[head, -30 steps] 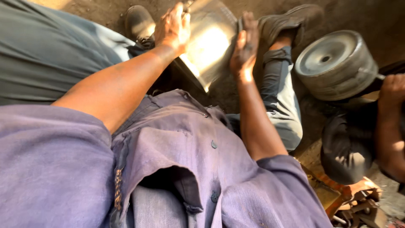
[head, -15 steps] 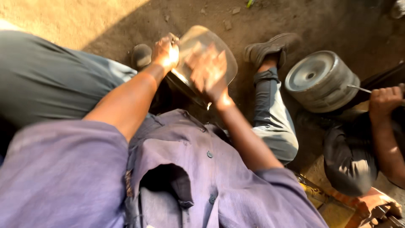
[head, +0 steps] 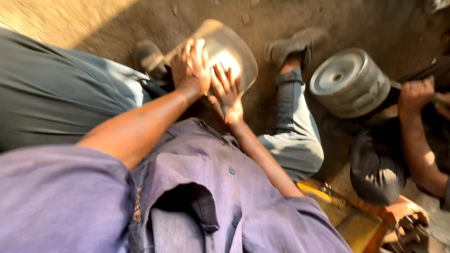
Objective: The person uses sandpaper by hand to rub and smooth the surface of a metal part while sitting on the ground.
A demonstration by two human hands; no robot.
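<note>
Both hands pressed on a shiny metal sheet, shaping work under way

The left hand lies spread on the curved metal sheet, gripping its upper left edge; the right hand, fingers splayed, presses flat on its face just beside. The sheet stands tilted on the dirt floor between the feet, looking only partly formed. Further right, a grey metal wheel and another person's hand.

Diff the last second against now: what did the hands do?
The right hand swung left from the far edge onto the shiny metal piece, palm flat beside the left hand. The left hand kept its grip on the piece's edge. The co-worker's hand stayed by the metal wheel.
</note>
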